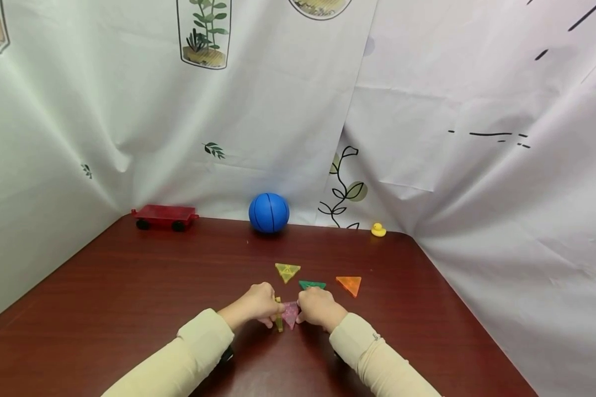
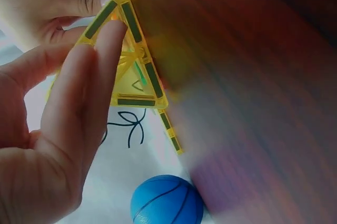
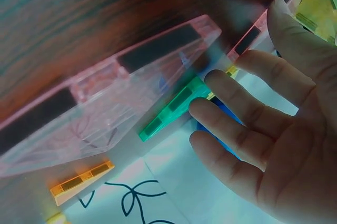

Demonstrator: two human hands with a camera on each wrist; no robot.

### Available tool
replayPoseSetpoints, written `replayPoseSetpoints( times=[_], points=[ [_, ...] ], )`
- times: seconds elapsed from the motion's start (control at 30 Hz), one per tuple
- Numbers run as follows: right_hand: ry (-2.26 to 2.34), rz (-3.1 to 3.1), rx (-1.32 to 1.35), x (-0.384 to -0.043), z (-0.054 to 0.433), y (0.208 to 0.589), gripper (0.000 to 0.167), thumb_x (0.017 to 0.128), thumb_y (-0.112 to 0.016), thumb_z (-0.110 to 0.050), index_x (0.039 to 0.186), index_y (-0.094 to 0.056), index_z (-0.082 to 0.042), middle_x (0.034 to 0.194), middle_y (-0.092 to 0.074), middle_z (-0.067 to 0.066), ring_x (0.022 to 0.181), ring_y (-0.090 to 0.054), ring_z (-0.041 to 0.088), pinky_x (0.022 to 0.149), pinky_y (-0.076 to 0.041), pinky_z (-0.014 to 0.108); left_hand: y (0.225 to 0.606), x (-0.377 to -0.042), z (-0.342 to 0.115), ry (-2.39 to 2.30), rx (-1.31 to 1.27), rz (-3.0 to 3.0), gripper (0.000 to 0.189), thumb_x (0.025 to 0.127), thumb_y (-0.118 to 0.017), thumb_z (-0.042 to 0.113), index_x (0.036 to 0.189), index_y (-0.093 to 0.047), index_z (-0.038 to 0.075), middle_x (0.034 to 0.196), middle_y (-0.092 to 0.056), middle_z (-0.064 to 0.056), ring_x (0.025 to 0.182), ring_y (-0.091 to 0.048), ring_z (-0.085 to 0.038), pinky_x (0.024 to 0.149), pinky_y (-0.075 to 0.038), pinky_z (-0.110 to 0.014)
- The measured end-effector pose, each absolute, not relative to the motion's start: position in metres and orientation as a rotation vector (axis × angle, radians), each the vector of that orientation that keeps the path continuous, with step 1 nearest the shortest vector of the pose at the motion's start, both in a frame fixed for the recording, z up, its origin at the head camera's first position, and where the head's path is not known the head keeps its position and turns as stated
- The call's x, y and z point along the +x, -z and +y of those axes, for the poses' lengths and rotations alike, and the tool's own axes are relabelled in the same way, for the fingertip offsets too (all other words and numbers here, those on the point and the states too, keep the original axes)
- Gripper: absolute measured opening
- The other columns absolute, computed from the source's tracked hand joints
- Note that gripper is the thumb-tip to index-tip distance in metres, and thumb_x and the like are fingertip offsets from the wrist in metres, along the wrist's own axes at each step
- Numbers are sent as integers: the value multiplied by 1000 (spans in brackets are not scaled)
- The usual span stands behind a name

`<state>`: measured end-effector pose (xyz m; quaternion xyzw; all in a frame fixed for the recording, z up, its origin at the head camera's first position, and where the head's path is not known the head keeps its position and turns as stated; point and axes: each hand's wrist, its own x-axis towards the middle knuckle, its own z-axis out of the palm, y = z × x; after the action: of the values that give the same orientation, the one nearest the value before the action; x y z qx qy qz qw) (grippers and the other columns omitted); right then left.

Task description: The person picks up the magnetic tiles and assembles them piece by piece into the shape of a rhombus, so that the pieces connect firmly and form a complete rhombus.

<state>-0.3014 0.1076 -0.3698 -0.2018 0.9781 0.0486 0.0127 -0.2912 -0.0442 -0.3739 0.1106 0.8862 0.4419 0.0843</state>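
Glossy see-through plastic triangles (image 1: 288, 271), smooth wood-grained tabletop (image 1: 129, 298), matt cloth sleeves (image 1: 179, 353); creased cloth-like backdrop (image 1: 278, 121)

green tile (image 1: 312, 284), lower part seemingly behind right hand (image 1: 320, 309)

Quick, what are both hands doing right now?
Left hand: closed, holding a yellow triangle.
Right hand: fingers at a pink triangle; can't tell if they're pinching it.

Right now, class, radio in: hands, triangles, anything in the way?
Left grip holds upright yellow triangle. Right grip touches pink triangle. Green triangle just beyond, possibly in the way.
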Motion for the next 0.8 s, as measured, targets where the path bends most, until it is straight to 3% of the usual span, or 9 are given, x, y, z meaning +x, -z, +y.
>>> replayPoseSetpoints(
  times=[0.37,0.63,0.8],
  points=[
    [-128,3025,-614,-302,106,370,24,68,-72,-35,72,-61,-15,74,-57,1,71,-54,17,55,-46,34,373,-293,-41,-1467,251,2462,37,78,-62,11,54,-34,13,55,-59,-14,47,-59,-22,47,-49,-32],
    [-103,3026,-624,-301,107,370,24,69,-72,-33,68,-58,-15,63,-49,-3,61,-49,13,50,-43,30,367,-286,-49,-1332,298,2584,30,75,-67,16,59,-44,5,59,-58,-12,45,-58,-20,44,-48,-30],
    [-100,3019,-657,-301,107,369,23,69,-72,-32,69,-58,-15,62,-48,-3,61,-48,12,51,-42,29,366,-285,-58,-1241,358,2706,31,70,-73,22,70,-47,3,62,-51,-9,45,-54,-16,42,-46,-27]
  ],
)
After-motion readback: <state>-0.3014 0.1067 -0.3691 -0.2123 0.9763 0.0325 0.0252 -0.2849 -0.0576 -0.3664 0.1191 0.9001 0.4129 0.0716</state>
